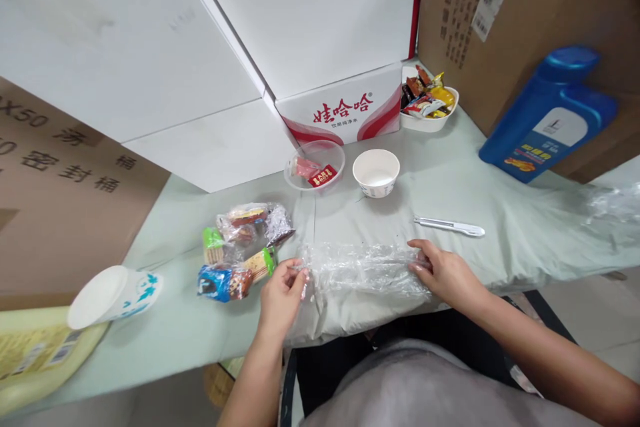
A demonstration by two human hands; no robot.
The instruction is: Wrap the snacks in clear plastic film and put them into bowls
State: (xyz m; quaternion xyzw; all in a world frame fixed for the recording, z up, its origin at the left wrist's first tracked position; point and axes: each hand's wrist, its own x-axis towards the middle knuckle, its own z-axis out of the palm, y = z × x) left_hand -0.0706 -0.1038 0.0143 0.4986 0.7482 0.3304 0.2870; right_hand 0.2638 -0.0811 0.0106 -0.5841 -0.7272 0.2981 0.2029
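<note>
A crumpled sheet of clear plastic film [363,268] lies on the pale green cloth near the table's front edge. My left hand [283,293] pinches the film's left end with closed fingers. My right hand [445,273] rests on the film's right end, fingers curled down onto it. A pile of wrapped snacks [240,250] lies just left of my left hand. A white utility knife [449,226] lies beyond my right hand.
A white paper bowl [376,172] and a clear plastic bowl [315,164] with red packets stand mid-table. A white dish of candies [429,105] sits at the back. A blue jug [550,117] stands right, a tipped paper cup [114,293] left. White boxes [330,110] and cardboard surround.
</note>
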